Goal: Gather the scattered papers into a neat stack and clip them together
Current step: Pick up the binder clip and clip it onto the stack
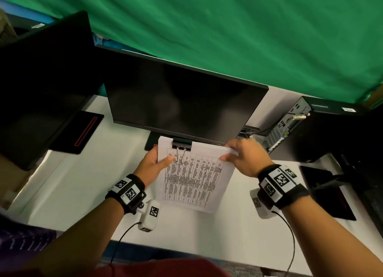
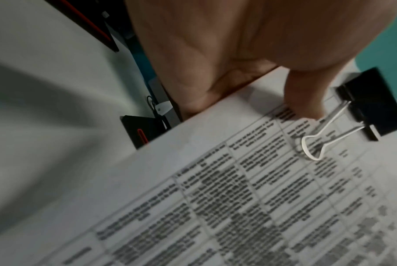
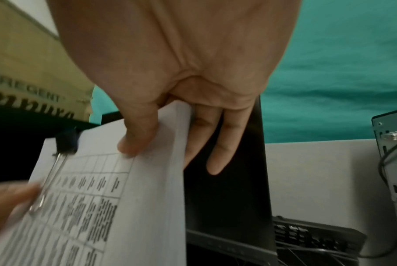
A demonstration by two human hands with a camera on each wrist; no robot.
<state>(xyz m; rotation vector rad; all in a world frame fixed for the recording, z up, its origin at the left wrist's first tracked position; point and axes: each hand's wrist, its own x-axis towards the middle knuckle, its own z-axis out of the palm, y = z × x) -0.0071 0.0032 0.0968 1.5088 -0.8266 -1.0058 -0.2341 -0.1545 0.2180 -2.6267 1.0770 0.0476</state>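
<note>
A stack of printed papers [image 1: 194, 179] with a table of text is held above the white desk [image 1: 83, 189], in front of the monitor. A black binder clip [image 1: 181, 146] grips the stack's top edge, its wire handle folded flat on the top sheet [image 2: 316, 142]. My left hand [image 1: 155, 162] pinches the top left corner, thumb on the sheet beside the wire handle, fingers hidden underneath. My right hand [image 1: 242, 155] pinches the top right corner, thumb on top [image 3: 138, 136], fingers behind the papers [image 3: 152, 198]. The clip [image 3: 66, 142] shows at the stack's edge there too.
A dark monitor [image 1: 184, 102] stands just behind the papers, a second dark screen [image 1: 45, 82] at the left. A computer tower [image 1: 323, 129] stands at the right with cables. A keyboard [image 3: 311, 235] lies behind the monitor. Green cloth [image 1: 248, 28] hangs at the back.
</note>
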